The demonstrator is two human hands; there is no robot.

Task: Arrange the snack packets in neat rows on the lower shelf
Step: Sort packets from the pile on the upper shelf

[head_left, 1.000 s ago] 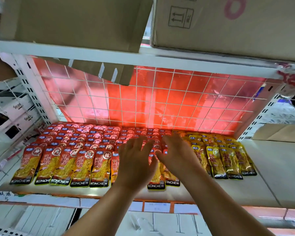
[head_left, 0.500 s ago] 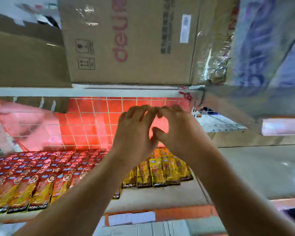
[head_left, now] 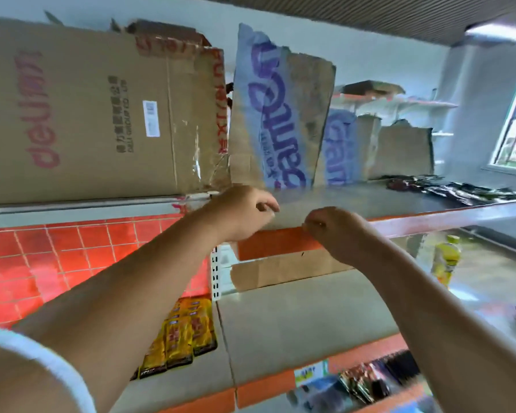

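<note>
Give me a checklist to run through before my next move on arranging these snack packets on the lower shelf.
1. Hands empty: cannot tell. The left hand and right hand have curled fingers, their palms are hidden and the picture is blurred.
2. Hands at the packets: not ok. Both are up by the upper shelf edge, above the yellow packets.
3. Yellow packets in rows: ok for the ones visible, which overlap in lines. The left arm hides the rest.
4. Free space on the lower shelf: ok. There is bare surface to the right of the yellow packets.
5. View of the work: not ok. The camera faces the cardboard boxes up top.
</note>
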